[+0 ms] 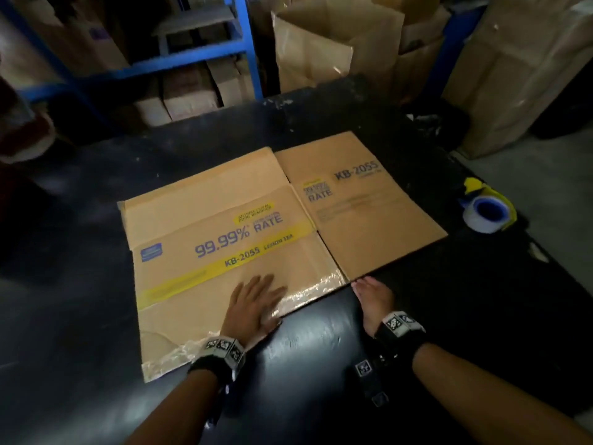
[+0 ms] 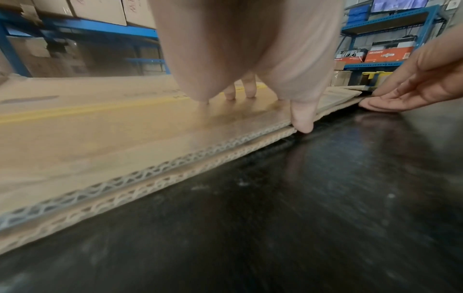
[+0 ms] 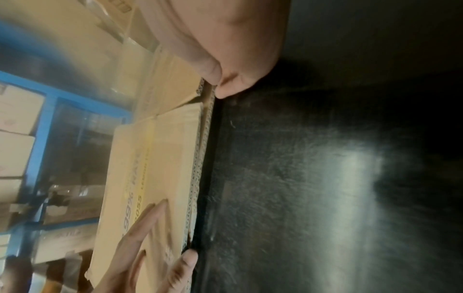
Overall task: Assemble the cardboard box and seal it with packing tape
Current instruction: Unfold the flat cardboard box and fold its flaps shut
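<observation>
Still flattened, cardboard box (image 1: 224,245) lying on black bench (image 1: 321,348). Left hand (image 1: 253,303) spread flat, pressing its near flap, thumb at the edge. Right hand (image 1: 373,303) relaxed, fingertips at the box's near edge, gripping nothing. Packing tape (image 1: 484,213) well off right.

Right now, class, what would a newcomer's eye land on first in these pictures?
The flattened cardboard box printed "99.99% RATE" lies mid-table on the black table. The left hand presses flat on its near edge, the right hand fingers the near corner. The tape roll sits far right.
</observation>
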